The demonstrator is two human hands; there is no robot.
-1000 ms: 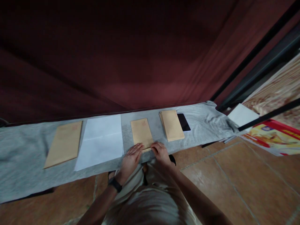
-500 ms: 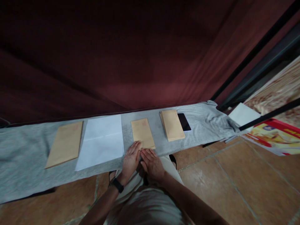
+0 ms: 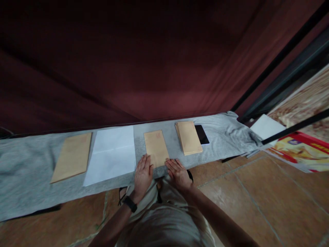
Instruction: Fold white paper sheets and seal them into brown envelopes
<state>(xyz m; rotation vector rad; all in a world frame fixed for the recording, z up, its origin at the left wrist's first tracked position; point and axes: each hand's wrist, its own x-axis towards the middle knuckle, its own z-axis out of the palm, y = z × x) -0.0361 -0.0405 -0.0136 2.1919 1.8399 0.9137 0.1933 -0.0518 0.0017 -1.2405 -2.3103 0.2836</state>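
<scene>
A brown envelope (image 3: 155, 147) lies flat on the grey cloth (image 3: 31, 171) in front of me. My left hand (image 3: 143, 175) rests flat, fingers apart, at the envelope's near left corner, with a dark watch on its wrist. My right hand (image 3: 178, 173) lies flat at the near right corner, fingers spread. Neither hand holds anything. A white sheet of paper (image 3: 111, 154) lies just left of my left hand. Right of the envelope sits a stack of brown envelopes (image 3: 189, 137).
Another brown envelope (image 3: 72, 156) lies far left on the cloth. A black phone (image 3: 202, 133) sits beside the stack. A dark red curtain hangs behind. White paper (image 3: 264, 126) and a colourful poster (image 3: 300, 151) lie at right on the tiled floor (image 3: 257, 199).
My hands met at the envelope's near edge half a second ago, then spread apart to its two near corners. The envelope's near flap now lies flat.
</scene>
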